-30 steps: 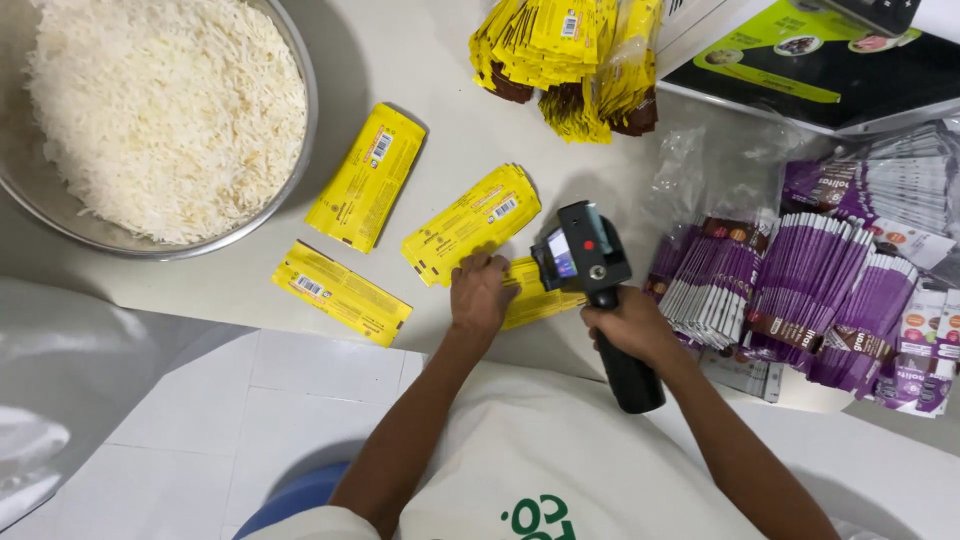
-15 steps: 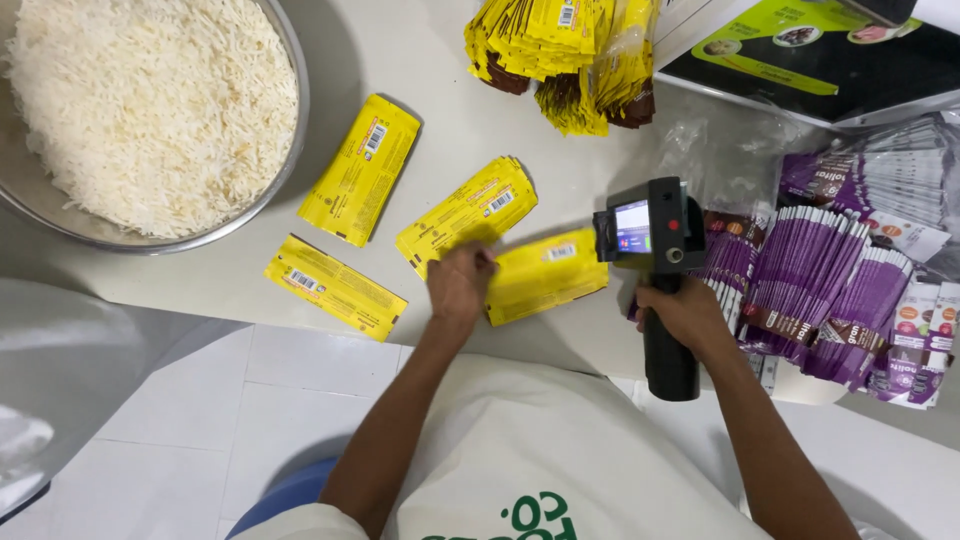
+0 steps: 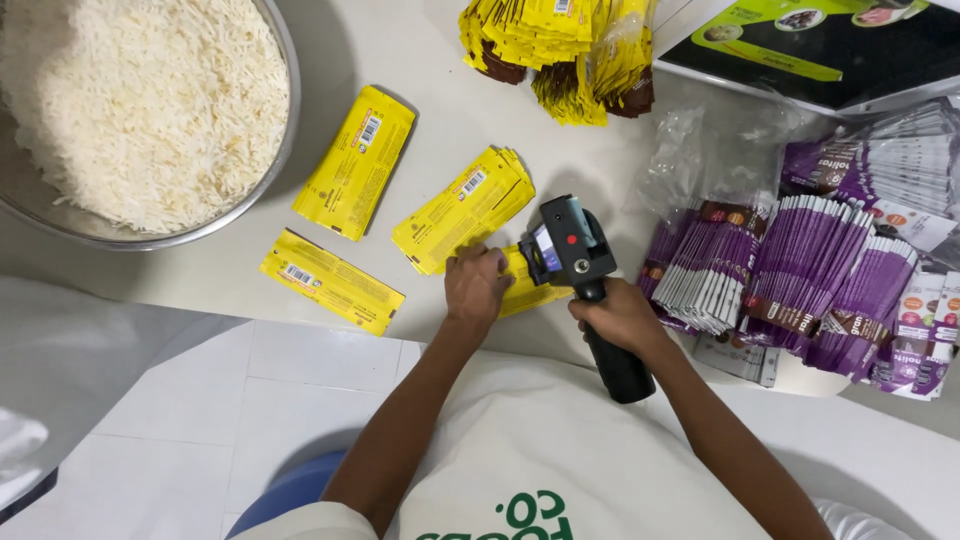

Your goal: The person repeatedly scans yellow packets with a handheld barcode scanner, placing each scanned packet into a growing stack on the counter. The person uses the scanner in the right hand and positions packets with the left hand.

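My right hand (image 3: 622,318) grips the black handle of a handheld printer gun (image 3: 580,262), whose head rests on a yellow packet (image 3: 528,292) near the table's front edge. My left hand (image 3: 476,288) presses flat on the left part of that same packet, fingers closed over it. Just beyond my left hand lies a small stack of yellow packets (image 3: 462,210). A single yellow packet (image 3: 330,281) lies to the left, and another (image 3: 355,162) sits further back beside the bowl.
A large metal bowl (image 3: 283,160) of white rice fills the far left. Several bundles of yellow packets (image 3: 550,45) lie at the back. Purple packets (image 3: 800,280) are stacked on the right, with clear plastic wrap (image 3: 700,160) and a dark box (image 3: 830,50) behind.
The printer gun moved right off the packet half a second ago, then swung back left onto it. My left hand stayed pressed on the yellow packet.
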